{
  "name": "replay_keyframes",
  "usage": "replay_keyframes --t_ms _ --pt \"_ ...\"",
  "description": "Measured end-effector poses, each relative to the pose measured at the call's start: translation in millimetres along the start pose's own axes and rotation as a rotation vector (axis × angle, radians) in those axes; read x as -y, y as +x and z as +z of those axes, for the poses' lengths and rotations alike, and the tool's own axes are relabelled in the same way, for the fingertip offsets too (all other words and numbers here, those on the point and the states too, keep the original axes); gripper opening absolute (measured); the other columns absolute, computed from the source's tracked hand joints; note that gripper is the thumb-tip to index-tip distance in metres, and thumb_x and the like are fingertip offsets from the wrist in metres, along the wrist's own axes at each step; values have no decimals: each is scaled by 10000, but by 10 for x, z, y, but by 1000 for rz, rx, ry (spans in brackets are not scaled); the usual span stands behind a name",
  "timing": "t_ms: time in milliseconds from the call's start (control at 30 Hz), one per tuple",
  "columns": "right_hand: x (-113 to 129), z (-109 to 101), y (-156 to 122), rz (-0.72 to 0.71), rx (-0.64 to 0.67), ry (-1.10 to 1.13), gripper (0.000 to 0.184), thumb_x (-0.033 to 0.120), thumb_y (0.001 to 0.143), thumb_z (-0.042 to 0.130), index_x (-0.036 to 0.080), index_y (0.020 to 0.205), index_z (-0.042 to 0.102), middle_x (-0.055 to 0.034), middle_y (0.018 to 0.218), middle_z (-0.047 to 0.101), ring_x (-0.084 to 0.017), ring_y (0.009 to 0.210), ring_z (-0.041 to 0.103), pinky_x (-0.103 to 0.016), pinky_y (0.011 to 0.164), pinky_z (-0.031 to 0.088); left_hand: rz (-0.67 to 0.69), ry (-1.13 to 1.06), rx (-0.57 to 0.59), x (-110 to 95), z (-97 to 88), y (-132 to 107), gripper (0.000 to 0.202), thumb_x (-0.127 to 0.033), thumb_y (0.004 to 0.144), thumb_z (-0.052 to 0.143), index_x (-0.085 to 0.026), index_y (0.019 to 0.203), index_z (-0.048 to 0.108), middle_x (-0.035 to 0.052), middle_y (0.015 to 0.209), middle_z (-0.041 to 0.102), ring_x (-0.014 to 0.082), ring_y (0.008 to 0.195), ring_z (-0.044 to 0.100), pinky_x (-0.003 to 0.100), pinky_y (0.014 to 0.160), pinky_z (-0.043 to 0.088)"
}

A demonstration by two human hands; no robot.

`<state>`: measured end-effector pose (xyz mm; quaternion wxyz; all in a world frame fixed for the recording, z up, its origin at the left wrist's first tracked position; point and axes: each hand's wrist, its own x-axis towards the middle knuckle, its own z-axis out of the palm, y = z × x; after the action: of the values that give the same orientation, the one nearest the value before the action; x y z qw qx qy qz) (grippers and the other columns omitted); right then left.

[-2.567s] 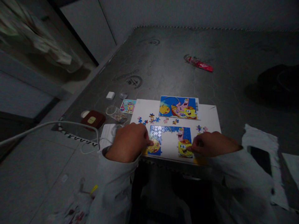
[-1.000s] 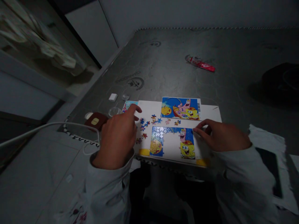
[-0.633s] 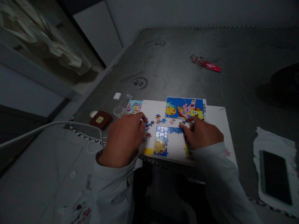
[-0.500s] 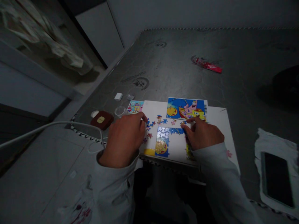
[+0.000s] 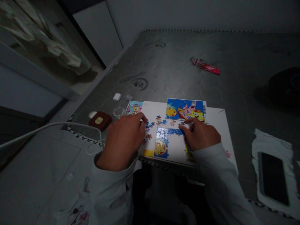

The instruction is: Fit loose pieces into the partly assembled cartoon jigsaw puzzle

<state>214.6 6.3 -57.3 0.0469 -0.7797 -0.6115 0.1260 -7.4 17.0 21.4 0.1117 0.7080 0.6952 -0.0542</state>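
Observation:
My right hand (image 5: 202, 135) pinches a small puzzle piece (image 5: 181, 124) between thumb and forefinger, just above the top edge of a partly joined jigsaw puzzle (image 5: 162, 135). The puzzle's blue left side and top strip are joined; its right side is partly under my right hand. My left hand (image 5: 125, 137) is curled over the left of the white board (image 5: 150, 107), beside loose puzzle pieces (image 5: 147, 127); its fingertips are partly hidden. More loose pieces (image 5: 164, 122) lie between the hands. Behind them rests a cartoon picture card (image 5: 185, 109) showing a boat and a yellow jellyfish.
On the dark table (image 5: 168, 68), a brown case (image 5: 100, 121), clear round lids (image 5: 119, 111) and a white block (image 5: 117, 97) stand at left. A red wrapper (image 5: 207, 66) lies farther back. At right, a phone (image 5: 274, 178) rests on white tissue. A white cable (image 5: 58, 123) crosses the left side.
The view has shifted slightly, so everything sits a little farther left. Both hands keep nearly the same pose, and the right still pinches its piece.

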Motion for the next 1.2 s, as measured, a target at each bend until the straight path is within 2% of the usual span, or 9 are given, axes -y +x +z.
replay_keyframes --t_ms 167,300,433,567,733,867,967,1100,1200 --pt "-43 62 33 -35 -16 52 378 533 923 595 255 1150 713 -65 862 776 -285 802 698 -397 708 441 1 -22 0 -14 -12 -7 402 -256 1011 377 -279 1186 738 91 1172 782 322 1059 729 413 836 510" --pt "-23 11 25 -17 -16 100 294 482 902 647 259 1087 697 -35 806 751 -258 756 675 -373 680 417 2 -20 1 -5 -9 -10 401 -259 1008 387 -286 1191 743 84 1150 786 323 1045 728 411 830 517" --pt "14 -46 -6 18 15 127 187 446 873 707 274 947 702 -2 738 727 -232 707 639 -346 638 371 6 -19 -38 9 5 -19 400 -261 1005 395 -284 1187 751 82 1128 791 314 1015 731 405 822 525" --pt "-34 -55 -34 -48 -35 192 176 461 857 720 286 851 726 8 676 701 -218 660 628 -337 612 360 18 -23 -63 18 13 -23 403 -254 1005 392 -279 1175 756 89 1097 795 314 998 735 402 803 520" --pt "-176 -102 -39 -108 -81 277 201 473 862 690 284 883 754 -10 752 738 -215 656 659 -334 608 383 12 0 -82 33 14 -16 379 -266 1014 403 -275 1150 757 83 1050 799 311 954 742 397 767 514" --pt "-253 -126 -48 -95 -88 190 284 481 903 616 294 1010 802 -33 736 744 -263 684 675 -361 624 394 -17 5 -74 63 23 -13 373 -251 1008 413 -283 1154 754 78 1066 798 323 973 741 409 763 514" --pt "-270 -86 -55 -132 -143 145 369 441 954 521 271 1089 819 -75 830 780 -285 731 689 -378 641 414 -21 -2 -71 89 30 -9 360 -253 1005 426 -290 1159 749 76 1089 796 334 997 739 424 773 517" --pt "-263 -23 -38 -205 -156 184 370 423 949 530 247 1061 836 -95 905 795 -274 765 701 -380 677 461 -27 6 -69 102 30 -5 351 -244 1001 436 -285 1151 751 84 1093 795 342 1005 738 431 778 522" --pt "-238 -22 -27 -153 -127 157 363 507 936 583 257 979 842 -93 874 787 -292 770 702 -392 663 459 -26 10 -62 99 28 -3 353 -242 999 435 -280 1153 751 86 1093 796 341 991 739 432 776 527"
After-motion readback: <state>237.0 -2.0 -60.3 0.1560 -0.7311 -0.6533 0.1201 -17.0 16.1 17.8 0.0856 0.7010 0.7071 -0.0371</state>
